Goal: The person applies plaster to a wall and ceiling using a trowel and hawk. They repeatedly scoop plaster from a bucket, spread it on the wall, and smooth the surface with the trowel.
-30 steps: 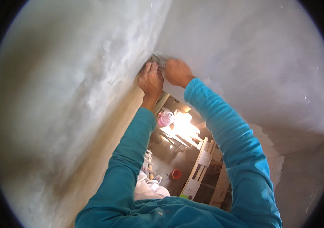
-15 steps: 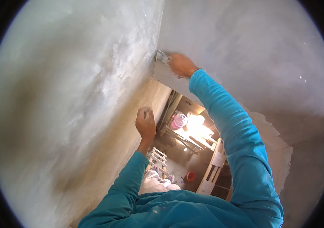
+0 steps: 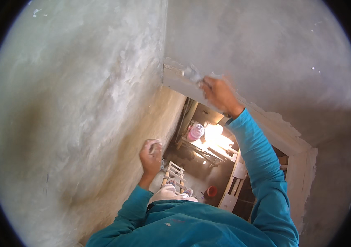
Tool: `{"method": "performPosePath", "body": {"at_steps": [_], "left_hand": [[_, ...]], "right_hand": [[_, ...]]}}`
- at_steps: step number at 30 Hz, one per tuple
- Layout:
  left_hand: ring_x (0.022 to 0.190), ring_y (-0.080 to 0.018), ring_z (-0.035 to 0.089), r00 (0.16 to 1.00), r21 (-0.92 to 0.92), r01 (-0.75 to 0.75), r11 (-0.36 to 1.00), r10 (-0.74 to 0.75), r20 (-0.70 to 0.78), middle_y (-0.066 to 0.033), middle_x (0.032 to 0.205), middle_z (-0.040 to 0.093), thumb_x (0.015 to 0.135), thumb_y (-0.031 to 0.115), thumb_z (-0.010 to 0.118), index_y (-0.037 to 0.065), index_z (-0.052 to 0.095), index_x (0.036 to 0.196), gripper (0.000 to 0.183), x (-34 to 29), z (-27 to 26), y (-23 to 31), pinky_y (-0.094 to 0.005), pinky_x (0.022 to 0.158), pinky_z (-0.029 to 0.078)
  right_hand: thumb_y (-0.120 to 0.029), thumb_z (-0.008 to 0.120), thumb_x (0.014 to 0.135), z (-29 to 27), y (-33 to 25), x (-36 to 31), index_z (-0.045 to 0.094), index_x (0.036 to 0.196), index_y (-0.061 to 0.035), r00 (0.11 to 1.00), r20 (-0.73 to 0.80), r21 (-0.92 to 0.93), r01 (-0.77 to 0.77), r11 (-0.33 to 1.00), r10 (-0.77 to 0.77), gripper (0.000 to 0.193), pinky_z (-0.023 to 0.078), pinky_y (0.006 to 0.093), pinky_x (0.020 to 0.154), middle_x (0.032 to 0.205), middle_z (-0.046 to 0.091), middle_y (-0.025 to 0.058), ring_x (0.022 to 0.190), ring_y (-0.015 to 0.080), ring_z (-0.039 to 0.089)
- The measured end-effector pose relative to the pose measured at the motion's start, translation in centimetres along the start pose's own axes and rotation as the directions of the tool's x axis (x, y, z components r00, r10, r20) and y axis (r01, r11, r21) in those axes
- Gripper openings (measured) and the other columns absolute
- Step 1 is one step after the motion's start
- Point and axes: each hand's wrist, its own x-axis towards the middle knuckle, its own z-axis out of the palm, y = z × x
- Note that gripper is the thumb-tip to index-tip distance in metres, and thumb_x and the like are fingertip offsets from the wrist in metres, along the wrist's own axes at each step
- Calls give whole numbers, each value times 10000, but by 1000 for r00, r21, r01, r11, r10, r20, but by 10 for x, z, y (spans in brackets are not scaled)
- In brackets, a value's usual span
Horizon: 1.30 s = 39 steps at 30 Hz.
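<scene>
My right hand (image 3: 220, 94) grips a putty knife (image 3: 192, 74), smeared by motion, its pale blade at the upper edge of the opening in the wall, near the corner. A rough-edged band of light plaster (image 3: 266, 119) runs along that edge. Beside the left wall (image 3: 80, 103), which is mottled with smears of plaster, my left hand (image 3: 150, 156) is raised with its fingers curled closed. White residue coats its fingertips. What the fingers hold, if anything, is hidden.
Below me a wooden ladder (image 3: 175, 173) stands by my feet. An orange-red bucket (image 3: 212, 191) is on the floor. Through the opening, a pink container (image 3: 196, 131) sits on a brightly lit wooden stand (image 3: 202, 150). A second wooden frame (image 3: 233, 181) leans at the right.
My right hand has drawn the putty knife away from the corner, right and down along the opening's edge. My left hand has moved down and slightly left, still curled.
</scene>
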Motion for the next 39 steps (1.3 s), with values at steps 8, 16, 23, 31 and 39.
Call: {"method": "performPosePath", "body": {"at_steps": [8,16,23,31,39], "left_hand": [[993,-333,608,637,603,-529,597,749,-182,-214,1086,616,952,33,579,-22,587,1125,182,61,-136,88,-407,754,580],[869,-350,648,345,864,-491,110,935,77,-287,1034,621,964,33,549,-66,546,1110,176,80,-200,90,-310,510,608],[781,-331,667,232,862,-505,47,969,83,-277,1030,608,972,61,547,-71,569,1108,190,89,-199,73,-308,478,591],[769,-323,672,222,836,-546,49,971,88,-268,1036,606,972,64,559,-70,570,1110,193,88,-199,72,-307,486,592],[747,-301,685,243,795,-600,91,967,72,-258,1038,609,972,77,588,-65,577,1128,211,85,-208,72,-308,514,594]], "right_hand": [[-279,541,980,78,64,39,672,1001,-20,999,-18,-164,-39,986,37,292,500,565,831,931,691,272,907,489,648],[-223,528,996,125,77,63,632,1111,1,980,-148,-181,-161,970,135,273,533,496,755,882,699,232,817,418,686],[-74,450,1036,140,30,2,393,1416,19,920,313,873,-376,311,237,395,612,362,819,1077,575,112,947,194,659],[-107,554,1029,169,-38,31,165,1543,-5,810,51,996,-87,33,584,653,603,408,834,1164,587,156,1001,252,673],[-113,584,1019,201,-50,74,176,1513,-59,658,-212,976,182,120,722,642,579,338,713,1181,532,165,939,249,700]]}}
